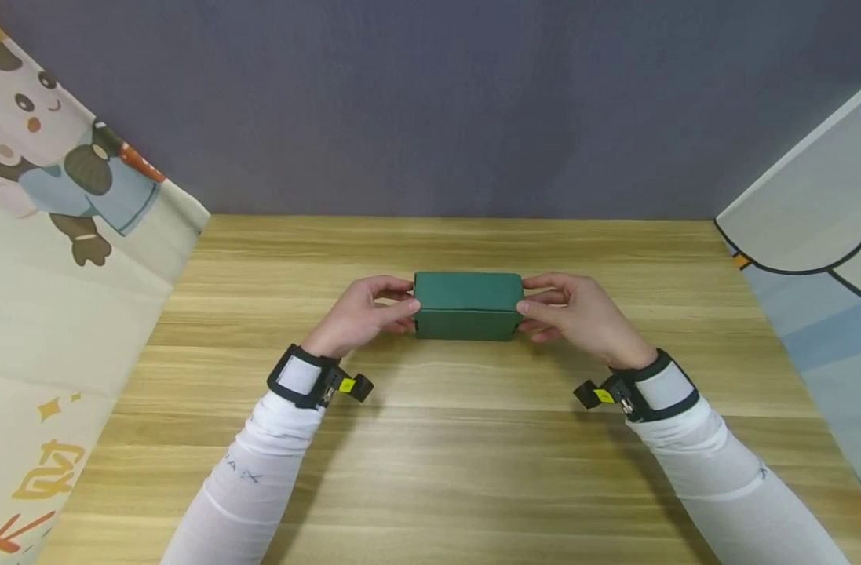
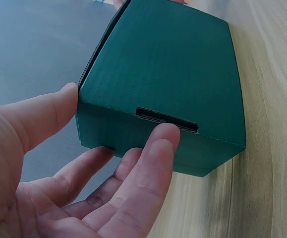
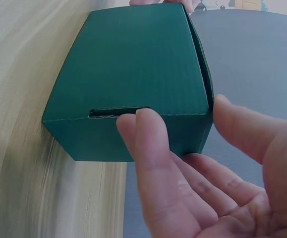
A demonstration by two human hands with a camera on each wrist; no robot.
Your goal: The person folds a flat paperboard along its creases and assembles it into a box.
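Observation:
A green cardboard box (image 1: pixel 468 306) with its lid down lies lengthwise between my two hands. My left hand (image 1: pixel 366 312) holds its left end, the thumb at the upper front corner and the fingers along the end face. At the right end my right hand (image 1: pixel 578 314) grips it in a mirrored way. In the left wrist view, a fingertip touches the box (image 2: pixel 168 64) beside a narrow slot (image 2: pixel 167 120). A similar slot (image 3: pixel 116 112) shows near a fingertip in the right wrist view. A thin gap runs along the lid edge. Whether the box touches the table, I cannot tell.
The wood-grain table (image 1: pixel 465 455) runs up to a dark grey panel (image 1: pixel 465 110) at the back. Cartoon-printed cloths stand at the left (image 1: pixel 119 314) and right (image 1: pixel 819 259). A strapped camera sits on each wrist.

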